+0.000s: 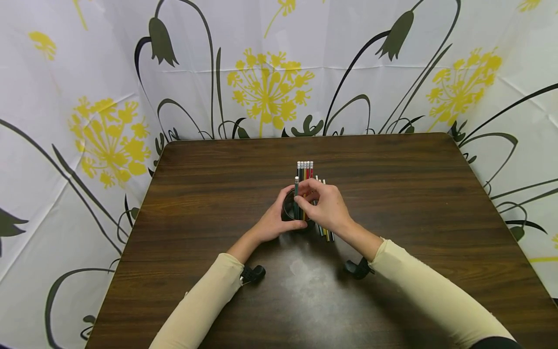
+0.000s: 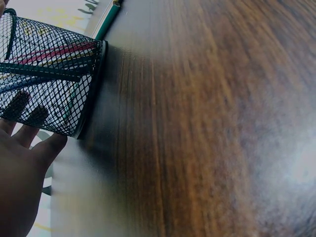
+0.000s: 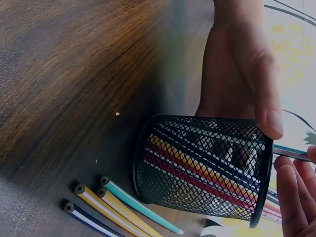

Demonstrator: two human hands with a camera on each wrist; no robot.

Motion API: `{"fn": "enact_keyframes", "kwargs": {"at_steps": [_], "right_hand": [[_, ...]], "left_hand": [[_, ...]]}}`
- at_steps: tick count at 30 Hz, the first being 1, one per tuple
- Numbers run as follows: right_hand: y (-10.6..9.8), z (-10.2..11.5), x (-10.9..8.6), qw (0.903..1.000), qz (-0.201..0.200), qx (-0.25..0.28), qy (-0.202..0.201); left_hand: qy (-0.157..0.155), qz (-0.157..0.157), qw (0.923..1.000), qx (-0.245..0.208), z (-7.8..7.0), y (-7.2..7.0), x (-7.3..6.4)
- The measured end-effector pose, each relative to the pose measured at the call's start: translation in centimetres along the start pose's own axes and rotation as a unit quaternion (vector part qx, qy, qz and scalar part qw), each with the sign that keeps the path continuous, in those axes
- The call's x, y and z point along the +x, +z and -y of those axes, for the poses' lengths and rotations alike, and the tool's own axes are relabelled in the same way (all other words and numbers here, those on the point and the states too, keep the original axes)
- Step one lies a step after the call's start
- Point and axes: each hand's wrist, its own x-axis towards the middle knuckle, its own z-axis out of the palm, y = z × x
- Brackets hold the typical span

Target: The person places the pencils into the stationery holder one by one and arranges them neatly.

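A black wire-mesh pencil cup [image 3: 197, 173] stands upright on the table. My left hand [image 1: 272, 220] grips its side, thumb in front and fingers round the back. Above the rim, my right hand [image 1: 328, 206] pinches a dark greenish pencil [image 1: 297, 186] near its eraser end; its lower part is down inside the cup. Several other pencils [image 1: 306, 167], in black, yellow and red, lean in the cup with erasers up. In the left wrist view, the fingers of my left hand [image 2: 24, 158] press against the mesh [image 2: 44, 89].
Several loose pencils [image 3: 118, 207], yellow, teal and dark blue, lie on the table just right of the cup. The dark wood-grain table [image 1: 209, 194] ends at a flowered curtain [image 1: 270, 29]. Tiny light specks [image 3: 117, 114] dot the tabletop.
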Motion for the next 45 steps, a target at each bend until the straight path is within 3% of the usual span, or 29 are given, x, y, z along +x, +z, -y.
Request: {"fn": "enact_keyframes", "kwargs": {"at_steps": [23,41,45], "right_hand": [[0.4,-0.26,0.06,0.9998,0.002,-0.021,0.002],[0.62,-0.69,0.58,0.9988,-0.011,-0.021,0.042],[0.72,-0.73,0.76,0.9986,-0.02,-0.02,0.044]], "left_hand": [[0.011,-0.004,0.9999,-0.005,0.24,-0.06,0.03],[0.008,0.007,0.9999,-0.009,-0.01,-0.07,0.05],[0.004,0.006,0.9999,-0.01,0.49,0.01,0.17]]}}
